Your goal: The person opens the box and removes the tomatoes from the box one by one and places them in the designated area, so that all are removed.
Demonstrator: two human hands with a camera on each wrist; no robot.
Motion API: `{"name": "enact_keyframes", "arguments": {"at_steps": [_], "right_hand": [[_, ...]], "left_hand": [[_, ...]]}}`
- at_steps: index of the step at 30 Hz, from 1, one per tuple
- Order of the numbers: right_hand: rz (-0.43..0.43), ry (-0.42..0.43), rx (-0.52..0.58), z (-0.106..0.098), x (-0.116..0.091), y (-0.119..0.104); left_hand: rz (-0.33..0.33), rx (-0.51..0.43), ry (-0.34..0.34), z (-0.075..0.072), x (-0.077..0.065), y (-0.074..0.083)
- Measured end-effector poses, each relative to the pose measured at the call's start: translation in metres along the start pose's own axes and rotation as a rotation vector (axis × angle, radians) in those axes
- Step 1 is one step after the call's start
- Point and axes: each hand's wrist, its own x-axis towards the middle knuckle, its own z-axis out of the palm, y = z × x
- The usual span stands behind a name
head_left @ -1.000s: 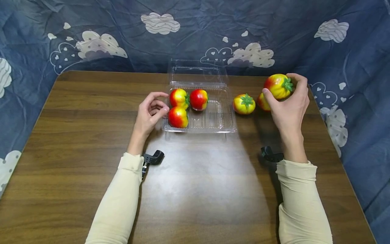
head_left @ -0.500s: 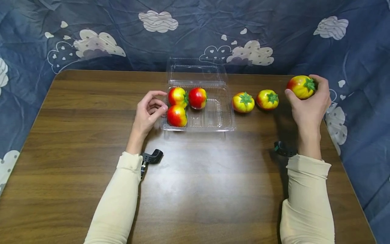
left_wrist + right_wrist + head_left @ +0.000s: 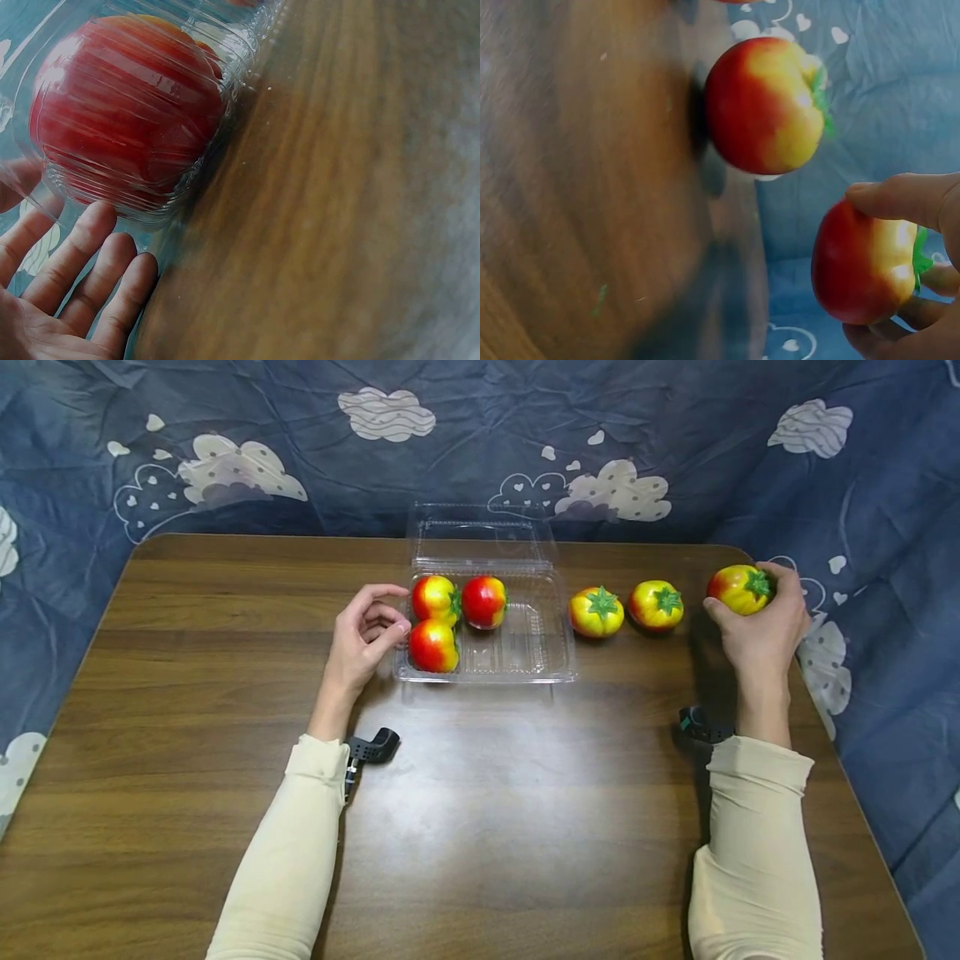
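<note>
From the head camera, the right hand (image 3: 761,631) curls its thumb and fingers round a red and yellow tomato (image 3: 740,589) at the far right of the table (image 3: 187,693), close to the table's edge. Just to the left of that hand sit two more tomatoes (image 3: 656,605), apart from each other and from the held one. Further left stands a clear plastic box (image 3: 525,652) with its lid folded back and three tomatoes (image 3: 433,645) in its left half. The left hand (image 3: 367,639) rests beside the box's left wall, fingers loosely bent and holding nothing, the thumb tip near or against the plastic. If the held tomato were let go here it could well roll off the near edge onto the blue cloth (image 3: 885,710), since it is round and the rim is right beside the hand.

The left wrist camera shows the left hand's fingers (image 3: 75,259) relaxed and slightly spread just below the box's ribbed corner (image 3: 217,127), with a red tomato behind the plastic. The box looks light; a nudge from these fingers could slide it across the smooth wood.

In the right wrist camera the thumb (image 3: 900,202) presses on top of the held tomato, fingers under it, while a neighbouring tomato (image 3: 769,105) lies beyond the fingertips. The grip covers only one side, so a glossy skin might slip, and a swing leftward could knock that neighbour rolling.
</note>
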Motion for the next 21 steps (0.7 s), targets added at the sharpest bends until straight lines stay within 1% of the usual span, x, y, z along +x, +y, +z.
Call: {"name": "enact_keyframes", "arguments": {"at_steps": [3,10,16,21], "right_hand": [[-0.008,-0.006,-0.012,0.003,0.003,0.007],[0.016,-0.06,-0.038,0.01,0.008,0.019],[-0.036,-0.069,-0.035,0.019,0.01,0.031],[-0.086,-0.098,-0.026,0.024,0.009,0.034]], "left_hand": [[0.001,0.005,0.002,0.0,0.0,0.0],[0.011,0.024,0.0,0.0,-0.001,0.003],[0.012,0.026,-0.003,0.0,-0.002,0.003],[0.01,0.03,-0.004,0.0,-0.001,0.002]]}}
